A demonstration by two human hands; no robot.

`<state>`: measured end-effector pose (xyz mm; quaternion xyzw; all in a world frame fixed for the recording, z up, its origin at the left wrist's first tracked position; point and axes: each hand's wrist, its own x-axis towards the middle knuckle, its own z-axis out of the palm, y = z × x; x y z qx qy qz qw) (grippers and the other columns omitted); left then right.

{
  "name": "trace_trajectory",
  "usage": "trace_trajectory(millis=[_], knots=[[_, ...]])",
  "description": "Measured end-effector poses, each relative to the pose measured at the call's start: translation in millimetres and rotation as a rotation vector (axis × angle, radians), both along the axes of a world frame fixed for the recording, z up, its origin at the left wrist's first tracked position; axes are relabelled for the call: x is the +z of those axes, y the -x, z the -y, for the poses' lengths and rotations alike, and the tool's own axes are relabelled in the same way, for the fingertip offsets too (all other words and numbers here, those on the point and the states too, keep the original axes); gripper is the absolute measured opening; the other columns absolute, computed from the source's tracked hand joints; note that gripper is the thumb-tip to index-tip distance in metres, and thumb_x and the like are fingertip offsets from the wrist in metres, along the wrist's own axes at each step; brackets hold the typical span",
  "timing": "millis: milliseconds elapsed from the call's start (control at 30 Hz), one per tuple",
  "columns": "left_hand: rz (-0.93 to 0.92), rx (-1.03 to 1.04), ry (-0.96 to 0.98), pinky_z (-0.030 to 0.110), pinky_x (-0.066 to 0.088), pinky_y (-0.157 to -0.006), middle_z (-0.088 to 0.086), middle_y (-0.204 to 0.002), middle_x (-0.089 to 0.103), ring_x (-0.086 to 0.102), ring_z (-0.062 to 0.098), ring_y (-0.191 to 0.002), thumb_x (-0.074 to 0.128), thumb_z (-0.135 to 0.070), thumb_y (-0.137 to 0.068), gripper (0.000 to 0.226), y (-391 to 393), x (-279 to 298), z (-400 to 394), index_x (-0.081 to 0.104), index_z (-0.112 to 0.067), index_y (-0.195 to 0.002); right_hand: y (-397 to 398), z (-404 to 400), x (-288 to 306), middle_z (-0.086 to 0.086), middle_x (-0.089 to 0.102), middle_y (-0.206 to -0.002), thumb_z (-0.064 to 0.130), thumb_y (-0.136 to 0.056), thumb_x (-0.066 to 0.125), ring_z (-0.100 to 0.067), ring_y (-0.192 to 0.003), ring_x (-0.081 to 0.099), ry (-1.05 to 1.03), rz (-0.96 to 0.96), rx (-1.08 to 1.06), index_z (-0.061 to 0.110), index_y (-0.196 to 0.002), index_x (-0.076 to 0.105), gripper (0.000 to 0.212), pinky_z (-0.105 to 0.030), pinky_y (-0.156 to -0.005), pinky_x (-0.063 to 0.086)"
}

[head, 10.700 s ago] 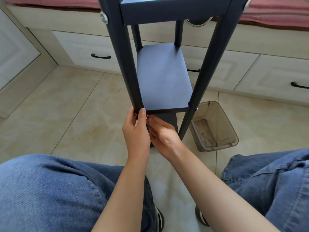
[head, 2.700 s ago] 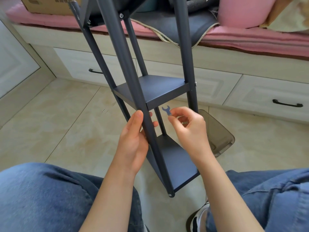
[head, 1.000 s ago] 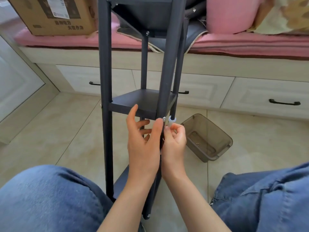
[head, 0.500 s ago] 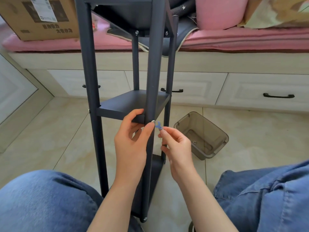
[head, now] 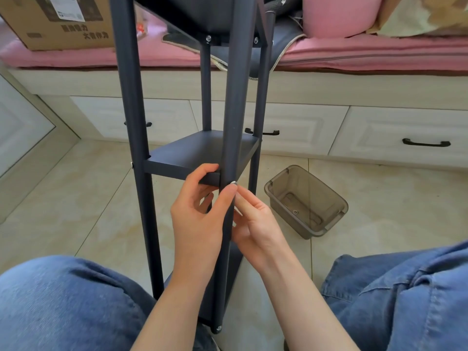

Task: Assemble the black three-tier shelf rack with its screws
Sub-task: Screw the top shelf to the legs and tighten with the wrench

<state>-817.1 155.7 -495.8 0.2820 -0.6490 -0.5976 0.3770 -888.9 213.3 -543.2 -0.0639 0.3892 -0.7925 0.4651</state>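
Observation:
The black three-tier rack [head: 202,150] stands upright on the floor between my knees. A silver screw [head: 233,183] sits in the near right post [head: 235,110] at the middle shelf's corner. My left hand [head: 197,219] grips that corner, with the fingers curled over the shelf's front edge and the thumb lying up the post to just under the screw. My right hand [head: 258,224] is just right of the post, its fingertips pinched together beside the screw. The small blue wrench seen in it earlier is hidden now.
A smoky clear plastic bin [head: 306,201] lies on the tile floor to the right, with a small ring [head: 295,212] inside. Behind the rack are white drawers [head: 405,138] under a pink cushioned bench with a cardboard box [head: 58,24]. My jeans-clad knees flank the rack.
The rack turned from tilted to upright. My right hand brought the blue wrench to the middle-shelf screw and now sits tight against the post, with the wrench out of sight.

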Motion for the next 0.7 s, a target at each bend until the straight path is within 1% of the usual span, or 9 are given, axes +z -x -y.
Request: trace_trajectory(millis=[133, 267, 367, 400, 467, 567, 633, 667, 700], knots=[[-0.019, 0.007, -0.023, 0.018, 0.055, -0.083, -0.006, -0.097, 0.076, 0.072, 0.014, -0.098, 0.077, -0.008, -0.088, 0.033, 0, 0, -1, 0.07, -0.031, -0.11, 0, 2, -1, -0.002, 0.069, -0.099, 0.026, -0.096, 0.061, -0.017, -0.094, 0.059, -0.007, -0.025, 0.013, 0.018, -0.113, 0.074, 0.024, -0.032, -0.081, 0.045], [-0.017, 0.014, -0.023, 0.015, 0.055, -0.078, -0.006, -0.096, 0.076, 0.072, 0.013, -0.096, 0.078, -0.008, -0.087, 0.033, 1, 0, 0, 0.071, -0.03, -0.11, 5, 4, -3, -0.006, 0.071, -0.097, 0.021, -0.094, 0.062, -0.018, -0.09, 0.063, 0.022, -0.061, -0.013, 0.013, -0.109, 0.075, 0.021, -0.025, -0.076, 0.051], [-0.029, 0.002, -0.034, 0.016, 0.055, -0.079, -0.005, -0.096, 0.076, 0.073, 0.014, -0.096, 0.078, -0.007, -0.087, 0.034, 0, -1, 1, 0.071, -0.031, -0.109, 10, 4, -4, -0.005, 0.071, -0.094, 0.014, -0.092, 0.066, -0.019, -0.086, 0.061, -0.028, -0.044, -0.086, 0.018, -0.096, 0.077, 0.012, -0.033, -0.083, 0.048], [-0.032, -0.002, -0.034, 0.016, 0.055, -0.08, -0.005, -0.096, 0.076, 0.073, 0.014, -0.096, 0.078, -0.007, -0.087, 0.034, 0, 0, 1, 0.071, -0.032, -0.108, 12, 4, -4, -0.004, 0.071, -0.092, 0.013, -0.09, 0.068, -0.017, -0.084, 0.06, -0.059, -0.035, -0.118, 0.02, -0.092, 0.077, 0.011, -0.036, -0.086, 0.046], [-0.033, -0.009, -0.03, 0.016, 0.055, -0.081, -0.006, -0.097, 0.077, 0.073, 0.014, -0.097, 0.078, -0.007, -0.087, 0.034, -1, 0, 2, 0.071, -0.033, -0.107, 15, 3, -5, 0.0, 0.073, -0.088, 0.014, -0.088, 0.071, -0.011, -0.08, 0.062, -0.118, -0.057, -0.153, 0.021, -0.088, 0.076, 0.009, -0.038, -0.09, 0.045], [-0.027, -0.017, -0.03, 0.017, 0.055, -0.082, -0.006, -0.098, 0.076, 0.072, 0.015, -0.099, 0.078, -0.009, -0.087, 0.033, -1, 0, 2, 0.07, -0.034, -0.108, 19, 0, -4, 0.007, 0.071, -0.078, 0.016, -0.087, 0.072, -0.004, -0.074, 0.064, -0.163, -0.134, -0.151, 0.025, -0.08, 0.077, 0.013, -0.035, -0.087, 0.043], [-0.023, -0.018, -0.03, 0.016, 0.055, -0.082, -0.007, -0.098, 0.076, 0.072, 0.013, -0.099, 0.078, -0.009, -0.087, 0.034, -2, 0, 3, 0.07, -0.035, -0.108, 20, -1, -5, 0.005, 0.072, -0.081, 0.017, -0.087, 0.073, -0.007, -0.08, 0.065, -0.188, -0.181, -0.134, 0.025, -0.082, 0.076, 0.01, -0.036, -0.088, 0.044], [-0.025, -0.018, -0.032, 0.016, 0.055, -0.082, -0.007, -0.098, 0.076, 0.072, 0.013, -0.098, 0.078, -0.009, -0.087, 0.034, -1, 0, 2, 0.07, -0.035, -0.108, 19, -1, -6, 0.002, 0.073, -0.088, 0.018, -0.088, 0.073, -0.011, -0.087, 0.066, -0.2, -0.194, -0.124, 0.023, -0.087, 0.076, 0.005, -0.037, -0.092, 0.045], [-0.029, -0.019, -0.035, 0.016, 0.055, -0.082, -0.007, -0.098, 0.076, 0.072, 0.013, -0.098, 0.077, -0.008, -0.087, 0.034, -1, 0, 2, 0.07, -0.034, -0.108, 18, -1, -7, -0.003, 0.075, -0.096, 0.02, -0.088, 0.073, -0.017, -0.097, 0.067, -0.211, -0.198, -0.116, 0.019, -0.094, 0.075, 0.006, -0.04, -0.096, 0.046]])
